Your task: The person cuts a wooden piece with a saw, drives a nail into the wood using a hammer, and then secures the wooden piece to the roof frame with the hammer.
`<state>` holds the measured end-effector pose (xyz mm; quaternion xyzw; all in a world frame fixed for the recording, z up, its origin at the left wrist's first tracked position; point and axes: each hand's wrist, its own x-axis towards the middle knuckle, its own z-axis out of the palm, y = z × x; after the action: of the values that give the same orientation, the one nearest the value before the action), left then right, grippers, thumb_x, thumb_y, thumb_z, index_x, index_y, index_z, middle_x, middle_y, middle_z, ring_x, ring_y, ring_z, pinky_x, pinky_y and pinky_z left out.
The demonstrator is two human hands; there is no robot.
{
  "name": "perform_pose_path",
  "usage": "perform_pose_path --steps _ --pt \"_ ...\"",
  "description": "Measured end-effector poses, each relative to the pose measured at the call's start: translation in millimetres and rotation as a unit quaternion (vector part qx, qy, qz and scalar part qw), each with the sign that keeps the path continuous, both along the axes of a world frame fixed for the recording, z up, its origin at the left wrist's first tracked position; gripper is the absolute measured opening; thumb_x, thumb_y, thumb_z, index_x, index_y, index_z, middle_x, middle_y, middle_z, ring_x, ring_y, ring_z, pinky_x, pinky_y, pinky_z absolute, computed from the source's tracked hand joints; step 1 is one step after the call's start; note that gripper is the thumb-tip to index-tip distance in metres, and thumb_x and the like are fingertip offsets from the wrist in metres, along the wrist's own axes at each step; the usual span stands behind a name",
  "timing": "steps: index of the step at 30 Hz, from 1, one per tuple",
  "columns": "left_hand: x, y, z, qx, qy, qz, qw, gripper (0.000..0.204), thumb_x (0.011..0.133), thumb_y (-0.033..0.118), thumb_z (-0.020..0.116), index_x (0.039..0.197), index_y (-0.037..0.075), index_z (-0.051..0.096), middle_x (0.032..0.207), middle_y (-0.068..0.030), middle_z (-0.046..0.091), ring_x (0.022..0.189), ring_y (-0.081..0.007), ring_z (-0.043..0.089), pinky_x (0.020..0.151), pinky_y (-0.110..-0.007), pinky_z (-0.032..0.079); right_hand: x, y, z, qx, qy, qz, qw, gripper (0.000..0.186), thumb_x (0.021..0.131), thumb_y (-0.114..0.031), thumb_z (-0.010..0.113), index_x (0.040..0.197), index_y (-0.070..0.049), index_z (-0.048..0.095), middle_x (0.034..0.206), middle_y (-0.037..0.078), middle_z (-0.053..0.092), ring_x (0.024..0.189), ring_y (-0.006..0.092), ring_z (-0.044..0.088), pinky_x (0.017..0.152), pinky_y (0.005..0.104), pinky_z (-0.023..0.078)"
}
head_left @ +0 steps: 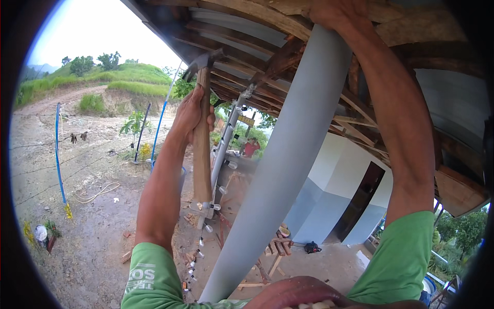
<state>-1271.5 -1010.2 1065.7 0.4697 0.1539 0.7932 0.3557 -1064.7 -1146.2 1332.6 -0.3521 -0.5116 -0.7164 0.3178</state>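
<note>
My left hand [191, 114] is raised and wrapped around the long wooden handle of a hammer [201, 129], whose metal claw head points up toward the roof timbers. My right hand [337, 11] reaches overhead and presses the top end of a long grey curved sheet [288, 154] against a wooden beam [267, 15] under the roof. The grey sheet runs diagonally down between my arms toward my chest. Both forearms come up from green sleeves at the lower edge.
Wooden rafters and roofing [453, 103] hang close overhead. Below lie a dirt yard [87, 206], wooden trestles [272, 252], a white post with bulbs [221, 154], blue poles [58, 154], and a grey-and-white wall with a dark doorway [363, 201]. A person in red [251, 148] stands far off.
</note>
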Motion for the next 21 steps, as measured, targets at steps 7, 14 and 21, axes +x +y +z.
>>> perform_pose_path --steps 7,14,21 --pt "21 108 115 0.141 -0.216 -0.424 0.868 0.029 0.104 0.039 0.047 0.106 0.01 0.047 0.069 -0.0059 0.055 0.049 -0.0127 0.055 0.044 -0.029 0.055 -6 9 -7 0.025 -0.014 -0.038 0.999 0.024 0.077 -0.019 0.071 0.098 -0.008 0.075 0.102 0.016 0.073 0.097 0.0283 0.069 0.087 0.0405 0.054" --pt "50 87 76 0.172 0.047 -0.285 0.942 0.029 0.105 0.032 0.041 0.109 0.004 0.048 0.072 -0.0042 0.052 0.048 -0.0108 0.049 0.041 -0.027 0.048 -10 -5 -8 0.002 0.034 -0.056 0.998 0.021 0.079 -0.018 0.071 0.096 -0.006 0.075 0.097 0.014 0.073 0.096 0.0291 0.069 0.088 0.039 0.053" --pt "40 88 121 0.151 -0.148 -0.466 0.859 0.028 0.104 0.029 0.047 0.094 0.003 0.047 0.061 -0.0044 0.05 0.047 -0.0111 0.052 0.041 -0.024 0.049 8 32 22 0.065 -0.034 0.001 0.997 0.015 0.08 -0.018 0.07 0.09 -0.007 0.074 0.091 0.013 0.072 0.092 0.028 0.069 0.085 0.0382 0.053"
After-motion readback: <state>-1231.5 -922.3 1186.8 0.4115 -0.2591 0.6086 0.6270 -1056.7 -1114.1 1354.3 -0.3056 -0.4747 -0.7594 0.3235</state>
